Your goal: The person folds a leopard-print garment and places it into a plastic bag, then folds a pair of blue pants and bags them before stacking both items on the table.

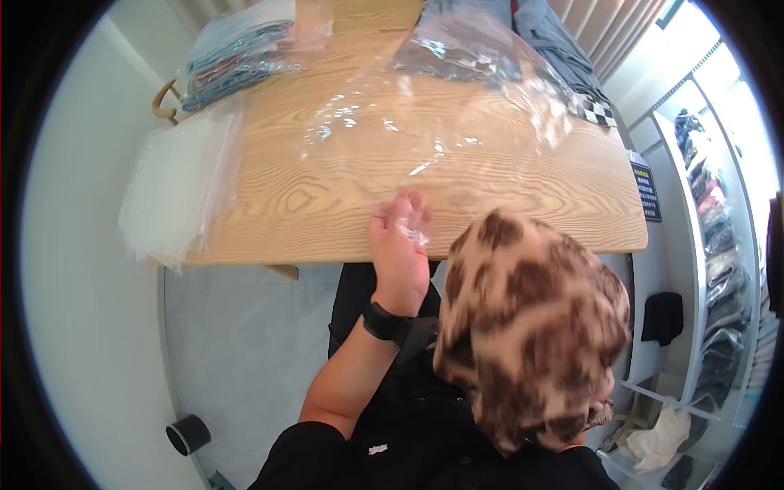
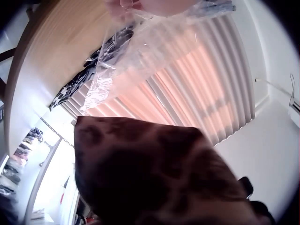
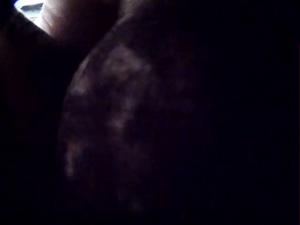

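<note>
The left hand (image 1: pixel 399 245) lies at the near edge of the counter (image 1: pixel 269 212), with its fingertips (image 2: pixel 140 4) pinched on the rim of a clear bag (image 1: pixel 408 139). The bag is thin, glossy plastic. It is spread flat across the middle of the wood and creased, catching white glints of daylight, and the grain shows straight through it. From the wrist view its loose edge hangs crumpled below the fingers.

Just off the counter's near edge, over the person's lap, is a leopard-print cloth (image 1: pixel 531 327). It is tan with dark brown blotches and bunched into a thick bundle. The right hand is almost wholly buried behind it (only a pale sliver (image 3: pixel 70 18) shows in the dark wrist view), so I cannot tell how its fingers lie.

Around the edges are:
- a stack of empty bags (image 1: pixel 171 188) overhanging the left end
- bagged folded clothes (image 1: pixel 237 57) at the far left corner
- another bagged garment (image 1: pixel 457 49) at the far side
- a clothes rack (image 1: pixel 719 245) along the right wall
</note>
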Tool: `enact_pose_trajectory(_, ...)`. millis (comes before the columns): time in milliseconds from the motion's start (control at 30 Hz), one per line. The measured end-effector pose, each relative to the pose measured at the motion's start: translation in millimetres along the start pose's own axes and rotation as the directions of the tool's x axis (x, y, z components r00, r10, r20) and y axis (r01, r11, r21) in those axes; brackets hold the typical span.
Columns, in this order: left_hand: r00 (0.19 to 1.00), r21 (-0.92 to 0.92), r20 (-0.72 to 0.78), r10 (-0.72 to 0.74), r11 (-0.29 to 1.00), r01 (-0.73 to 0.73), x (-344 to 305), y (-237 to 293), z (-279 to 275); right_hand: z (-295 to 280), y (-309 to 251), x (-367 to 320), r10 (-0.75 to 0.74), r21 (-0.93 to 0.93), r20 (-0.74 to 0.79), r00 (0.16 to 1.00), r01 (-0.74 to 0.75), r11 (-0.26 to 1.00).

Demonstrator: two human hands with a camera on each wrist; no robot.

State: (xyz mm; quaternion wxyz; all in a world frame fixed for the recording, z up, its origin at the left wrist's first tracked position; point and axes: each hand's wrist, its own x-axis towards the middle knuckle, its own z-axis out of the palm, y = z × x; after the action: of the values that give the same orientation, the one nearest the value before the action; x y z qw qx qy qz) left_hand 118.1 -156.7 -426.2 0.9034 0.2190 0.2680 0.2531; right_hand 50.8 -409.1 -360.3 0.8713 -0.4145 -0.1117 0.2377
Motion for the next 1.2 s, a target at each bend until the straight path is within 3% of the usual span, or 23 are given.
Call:
enact_pose_trajectory(133, 1.0, 0.047, 0.013, -0.002, 0.999, 0.001, -5, -19, -7, -1, 5, -3, 0.052, 0.04, 0.183, 0.982, -0.061, 0.997)
enact_pose_trajectory(200, 0.997, 0.361, 0.075, 0.012, 0.932, -0.039, -15, -29, -16, -3, 7, -4, 0.067, 0.061, 0.266, 0.962, -0.086, 0.994)
enact_pose_trajectory(233, 0.993, 0.252, 0.069, 0.091, 0.962, -0.105, -18, -38, -24, -3, 9, -4, 0.067, 0.072, 0.306, 0.95, -0.093, 0.993)
enact_pose_trajectory(333, 0.969, 0.27, 0.174, 0.176, 0.938, -0.219, -24, -48, -73, -5, 12, -3, 0.047, 0.113, 0.405, 0.913, -0.101, 0.988)
enact_pose_trajectory(367, 0.965, 0.325, -0.206, -0.163, 0.919, 0.224, -37, -10, -51, -5, 13, -2, 0.037, 0.126, 0.432, 0.901, -0.101, 0.987)
enact_pose_trajectory(400, 0.965, 0.335, -0.2, -0.172, 0.913, 0.232, -30, 5, -63, -6, 14, -1, 0.026, 0.136, 0.458, 0.889, -0.099, 0.986)
enact_pose_trajectory(467, 0.996, 0.776, -0.087, -0.03, 0.624, 0.087, -16, 19, -84, -7, 16, 0, 0.0, 0.151, 0.507, 0.862, -0.089, 0.985)
enact_pose_trajectory(500, 0.758, 0.759, 0.631, 0.165, 0.066, -0.647, -35, 40, -39, -8, 17, 1, -0.007, 0.154, 0.53, 0.848, -0.089, 0.984)
enact_pose_trajectory(567, 0.413, 0.374, 0.909, -0.062, -0.32, -0.871, 2, 61, 12, -9, 19, 2, -0.01, 0.155, 0.58, 0.814, -0.098, 0.983)
enact_pose_trajectory(600, 0.409, 0.373, 0.91, -0.06, -0.309, -0.875, 23, 56, 21, -10, 19, 3, -0.009, 0.15, 0.609, 0.793, -0.104, 0.983)
enact_pose_trajectory(633, 0.259, 0.203, 0.957, -0.129, -0.342, -0.918, 44, 48, 26, -10, 20, 3, -0.006, 0.143, 0.639, 0.769, -0.111, 0.984)
enact_pose_trajectory(667, 0.101, 0.022, 0.975, -0.199, -0.367, -0.93, 58, 42, 30, -9, 14, 3, 0.06, 0.158, 0.654, 0.754, -0.214, 0.964)
enact_pose_trajectory(700, 0.09, 0.015, 0.977, -0.192, -0.364, -0.931, 66, 41, 35, -7, 13, 1, 0.06, 0.146, 0.642, 0.764, -0.199, 0.969)
enact_pose_trajectory(767, 0.217, -0.011, 0.788, -0.576, -0.365, -0.931, 80, 40, 42, -7, 11, -1, 0.043, 0.138, 0.626, 0.779, -0.165, 0.977)
enact_pose_trajectory(800, 0.202, -0.026, 0.787, -0.583, -0.358, -0.933, 76, 42, 48, -8, 11, -3, 0.07, 0.134, 0.621, 0.78, -0.195, 0.972)
enact_pose_trajectory(867, 0.263, -0.067, 0.725, -0.636, -0.446, -0.892, 65, 44, 53, -13, 13, -8, 0.09, 0.136, 0.609, 0.788, -0.216, 0.967)
enact_pose_trajectory(933, 0.218, -0.069, 0.767, -0.604, -0.415, -0.907, 65, 45, 47, -23, 19, -8, 0.243, -0.055, 0.658, 0.712, -0.277, 0.959)
enact_pose_trajectory(1000, 0.18, -0.064, 0.807, -0.563, -0.387, -0.92, 60, 48, 45, -25, 16, -10, 0.264, -0.068, 0.649, 0.713, -0.292, 0.954)
enact_pose_trajectory(1067, 0.332, 0.178, 0.781, -0.528, -0.322, -0.93, 47, 58, 49, -20, 9, -7, 0.293, -0.081, 0.643, 0.707, -0.319, 0.944)
enact_pose_trajectory(1100, 0.336, 0.182, 0.779, -0.53, -0.322, -0.929, 38, 63, 52, -14, 5, -3, 0.235, -0.1, 0.652, 0.721, -0.226, 0.969)
enact_pose_trajectory(1133, 0.399, 0.273, 0.784, -0.475, -0.313, -0.91, 27, 69, 57, -9, 4, 1, 0.175, -0.117, 0.664, 0.727, -0.13, 0.985)
enact_pose_trajectory(1167, 0.46, 0.36, 0.783, -0.419, -0.299, -0.884, 18, 75, 63, -4, 4, 4, 0.176, -0.115, 0.666, 0.725, -0.134, 0.984)
enact_pose_trajectory(1200, 0.463, 0.362, 0.782, -0.417, -0.302, -0.882, 13, 81, 65, -1, 4, 8, 0.191, -0.193, 0.66, 0.726, -0.081, 0.978)
